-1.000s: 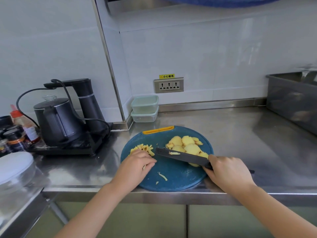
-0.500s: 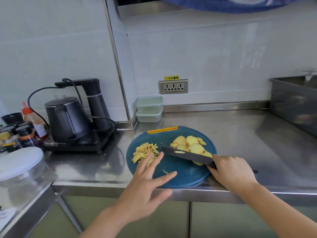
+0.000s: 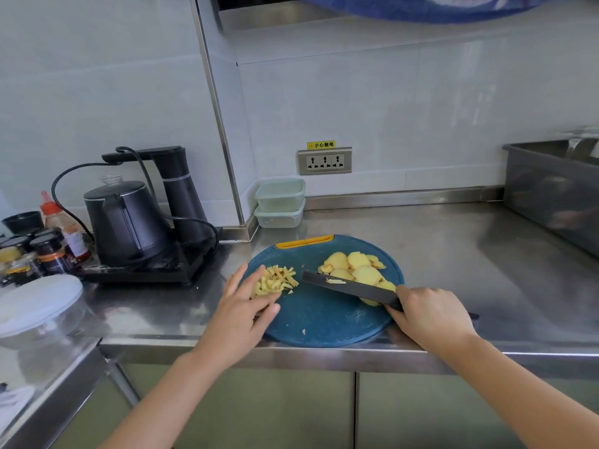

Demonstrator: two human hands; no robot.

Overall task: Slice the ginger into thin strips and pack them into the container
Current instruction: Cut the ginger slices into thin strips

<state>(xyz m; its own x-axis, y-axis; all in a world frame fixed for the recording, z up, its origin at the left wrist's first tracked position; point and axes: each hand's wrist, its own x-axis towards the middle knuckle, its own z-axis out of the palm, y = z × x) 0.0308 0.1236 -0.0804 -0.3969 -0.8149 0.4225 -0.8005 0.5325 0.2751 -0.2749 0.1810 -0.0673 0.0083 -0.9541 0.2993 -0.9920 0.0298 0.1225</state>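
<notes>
While the head camera looked down over the steel bench [image 3: 453,254], a round blue cutting board [image 3: 324,322] lay at its front edge with the ginger in two lots: a small heap of cut strips [image 3: 275,280] on the left side and a fan of flat slices [image 3: 356,268] on the right, not yet cut into strips. The left hand [image 3: 241,314] lay open, fingers spread, its fingertips touching the near side of the strip heap. The right hand [image 3: 431,315] was closed around the handle of a black knife [image 3: 350,288], whose blade slanted across the board with its tip near the middle; it lay in front of the slices, and one loose sliver clung to its flat. Two pale lidded containers [image 3: 280,202] stood stacked against the back wall, well apart from the board, and a black kettle [image 3: 124,222] sat to the left.

The step in hand looked like clearing finished strips aside before the next slices were cut — roughly a third of the ginger seemed done. To do it well, the open palm should sweep the heap toward the board's left rim without pushing bits onto the bench. For the next cut, stacking a few slices flat, curling the left fingertips back and keeping the cuts close together would probably give even, thin strips. A few stray bits near the board's front edge would want gathering — they could easily fall off.
</notes>
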